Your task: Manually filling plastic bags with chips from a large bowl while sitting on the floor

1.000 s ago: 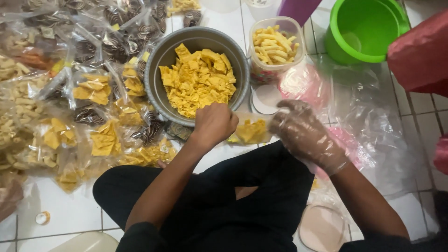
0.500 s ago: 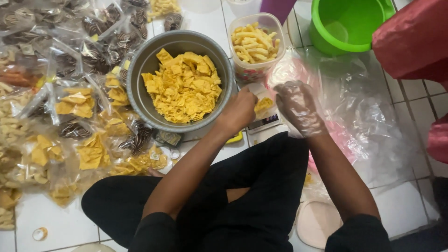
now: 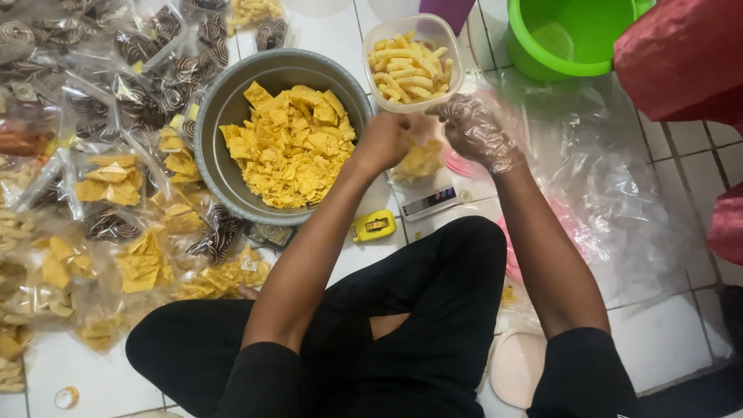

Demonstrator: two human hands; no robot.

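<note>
Packed bags (image 3: 116,186): I see them heaped on the floor at my left, out of the working space.
Grey bowl (image 3: 224,116): heaped with yellow chips, just beside my left forearm, within easy reach.
Tub (image 3: 414,62): clear, holding stick snacks, just above both hands.
Small bag (image 3: 418,161): part-filled with chips, standing on the scale (image 3: 433,201), under and between my hands.
Left hand (image 3: 385,141): bare, fingers curled on the bag's mouth.
Right hand (image 3: 474,131): plastic-gloved, fingers pinched at the bag's top edge.

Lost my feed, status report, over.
Left hand bare, right hand gloved, both gripping small chip bag over scale. Nothing blocking.
</note>
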